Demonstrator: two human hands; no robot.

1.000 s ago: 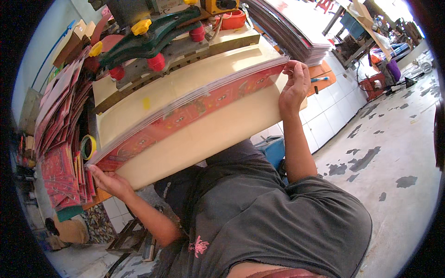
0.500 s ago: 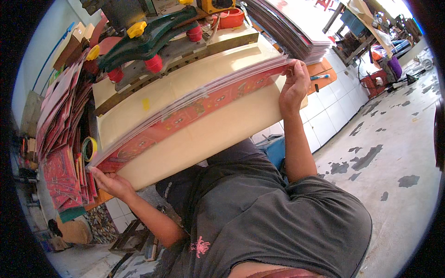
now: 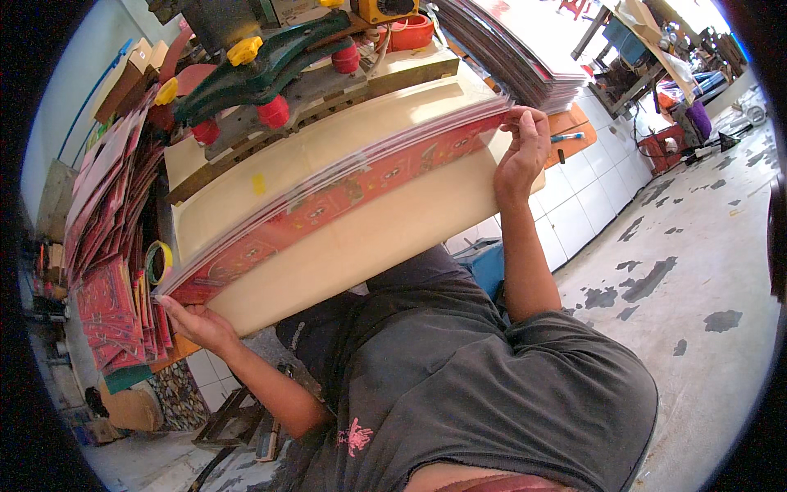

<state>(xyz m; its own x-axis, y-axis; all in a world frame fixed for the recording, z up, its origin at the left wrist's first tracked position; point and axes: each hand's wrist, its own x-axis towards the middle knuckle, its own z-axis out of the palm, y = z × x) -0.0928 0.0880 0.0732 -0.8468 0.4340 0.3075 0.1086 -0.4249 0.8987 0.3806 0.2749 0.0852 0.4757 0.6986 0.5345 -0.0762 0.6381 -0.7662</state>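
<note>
Holds long, red-printed sheets (image 3: 320,209) over flat cream board (image 3: 369,238), less fanned, squarer now: pinched by right hand (image 3: 521,156), touched by left hand (image 3: 199,325), closure unclear.

- Both our arms reach forward and spread wide, the hands well apart.
- Our left hand (image 3: 199,326) sits lower and nearer us, its wrist nearly straight; some of its digits are partly hidden, so we cannot tell how tightly they close.
- Our left forearm (image 3: 270,385) slants up and outward to the left from a bent elbow.
- Our right hand (image 3: 520,160) is raised higher and farther forward, fingers curled, the tips gathered toward the thumb in a pinch.
- Our right forearm (image 3: 529,258) stands almost upright in view, bare below the elbow.
- Our torso (image 3: 467,377) faces forward between the arms.
</note>
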